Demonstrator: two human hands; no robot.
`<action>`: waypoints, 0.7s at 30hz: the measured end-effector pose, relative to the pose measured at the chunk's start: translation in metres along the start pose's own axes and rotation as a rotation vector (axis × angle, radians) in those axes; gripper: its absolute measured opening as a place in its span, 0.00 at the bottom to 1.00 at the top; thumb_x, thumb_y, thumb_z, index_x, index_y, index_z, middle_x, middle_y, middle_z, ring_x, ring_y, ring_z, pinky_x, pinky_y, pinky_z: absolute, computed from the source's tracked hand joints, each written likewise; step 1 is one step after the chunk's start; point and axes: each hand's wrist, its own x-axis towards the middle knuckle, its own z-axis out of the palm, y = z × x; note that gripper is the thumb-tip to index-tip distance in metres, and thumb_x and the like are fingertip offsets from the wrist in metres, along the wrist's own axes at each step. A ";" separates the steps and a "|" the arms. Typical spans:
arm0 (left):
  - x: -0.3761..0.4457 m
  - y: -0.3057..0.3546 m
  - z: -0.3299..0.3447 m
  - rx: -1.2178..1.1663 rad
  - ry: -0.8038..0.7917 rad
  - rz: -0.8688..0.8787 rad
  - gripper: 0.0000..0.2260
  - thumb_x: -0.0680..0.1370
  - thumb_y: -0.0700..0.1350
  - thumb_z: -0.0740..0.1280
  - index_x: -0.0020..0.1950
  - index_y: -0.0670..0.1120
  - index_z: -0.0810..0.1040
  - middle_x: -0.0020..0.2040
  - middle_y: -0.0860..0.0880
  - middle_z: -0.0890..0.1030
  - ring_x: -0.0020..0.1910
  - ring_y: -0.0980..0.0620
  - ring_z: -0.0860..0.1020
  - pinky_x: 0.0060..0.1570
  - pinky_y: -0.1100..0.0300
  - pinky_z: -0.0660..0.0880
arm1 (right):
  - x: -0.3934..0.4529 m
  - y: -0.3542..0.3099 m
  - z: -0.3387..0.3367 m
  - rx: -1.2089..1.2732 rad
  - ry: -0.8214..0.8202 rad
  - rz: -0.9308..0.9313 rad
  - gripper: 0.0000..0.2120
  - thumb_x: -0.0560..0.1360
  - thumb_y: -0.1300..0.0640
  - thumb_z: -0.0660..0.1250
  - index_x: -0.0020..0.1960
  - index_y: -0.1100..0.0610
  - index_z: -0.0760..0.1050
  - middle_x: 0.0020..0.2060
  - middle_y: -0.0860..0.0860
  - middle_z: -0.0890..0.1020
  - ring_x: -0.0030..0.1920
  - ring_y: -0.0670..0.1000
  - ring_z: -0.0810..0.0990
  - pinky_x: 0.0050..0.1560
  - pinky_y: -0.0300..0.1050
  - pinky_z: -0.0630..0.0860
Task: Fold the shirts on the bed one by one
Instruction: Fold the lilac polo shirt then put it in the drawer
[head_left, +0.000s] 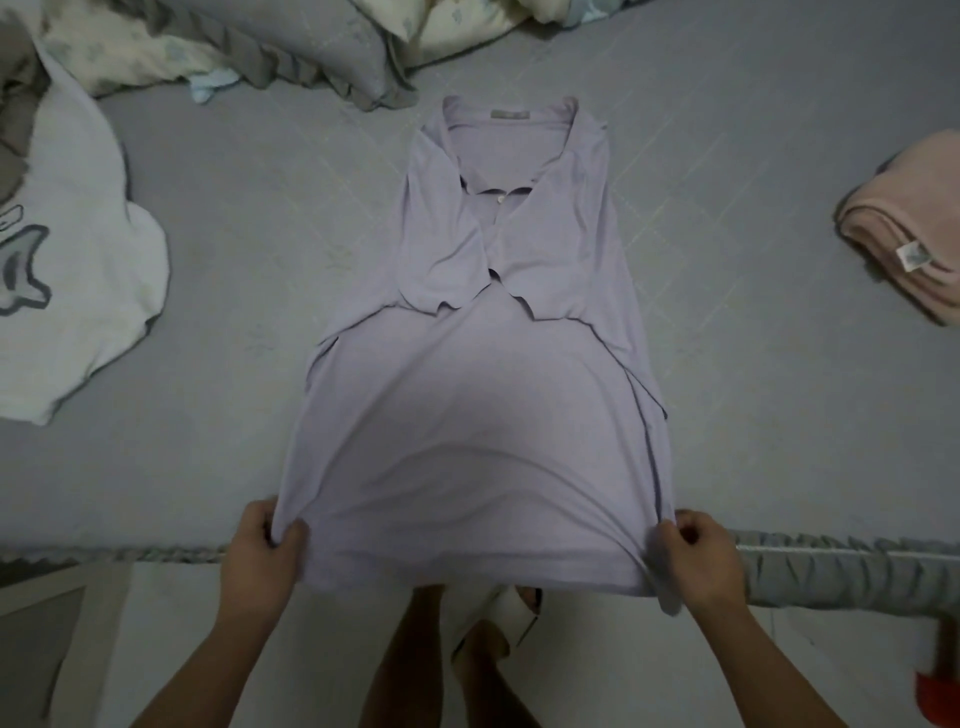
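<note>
— What is the bed (234, 249) looking like?

— A grey quilted sheet is covering it, with a faint diamond stitch running across. A ruffled grey skirt (831, 566) is hanging along the near edge, and pale floor tiles (322, 649) are showing below it.

— And the shirt being folded?

— The lilac polo shirt (483, 374) is lying in the middle of the bed, collar pointing to the far side, both sleeves folded in over the chest. Its hem is reaching the near edge and is being lifted off the sheet.

— By both hands?

— Yes. The left hand (262, 551) is pinching the hem's left corner, thumb on top and fingers curled under. The right hand (698, 556) is gripping the right corner the same way, the cloth bunching round its fingers.

— What else is lying about?

— A white shirt with a grey print (78, 291) is sprawling at the left, well apart from the lilac one. A folded pink garment (904, 234) is sitting at the right edge. Grey pillows (311, 47) and floral bedding (447, 26) are heaped along the far side.
</note>
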 end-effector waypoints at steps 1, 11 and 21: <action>-0.002 0.002 0.000 -0.023 0.018 0.030 0.10 0.76 0.39 0.69 0.52 0.53 0.74 0.37 0.51 0.79 0.36 0.50 0.78 0.34 0.56 0.71 | -0.001 0.000 0.000 0.002 0.015 -0.021 0.10 0.74 0.62 0.68 0.35 0.57 0.72 0.29 0.52 0.77 0.32 0.54 0.76 0.34 0.43 0.69; -0.007 -0.010 0.010 0.152 -0.145 0.049 0.07 0.74 0.42 0.74 0.40 0.46 0.76 0.34 0.46 0.79 0.35 0.45 0.78 0.37 0.52 0.73 | -0.009 0.008 0.000 -0.202 -0.112 -0.174 0.06 0.73 0.59 0.70 0.42 0.57 0.74 0.35 0.53 0.77 0.36 0.53 0.76 0.37 0.46 0.71; 0.092 0.094 0.028 -0.022 -0.056 0.185 0.24 0.75 0.46 0.73 0.69 0.45 0.71 0.44 0.54 0.76 0.38 0.54 0.75 0.37 0.62 0.69 | 0.041 -0.055 0.008 0.070 -0.042 -0.270 0.17 0.74 0.59 0.71 0.62 0.53 0.73 0.50 0.49 0.81 0.47 0.52 0.80 0.50 0.47 0.77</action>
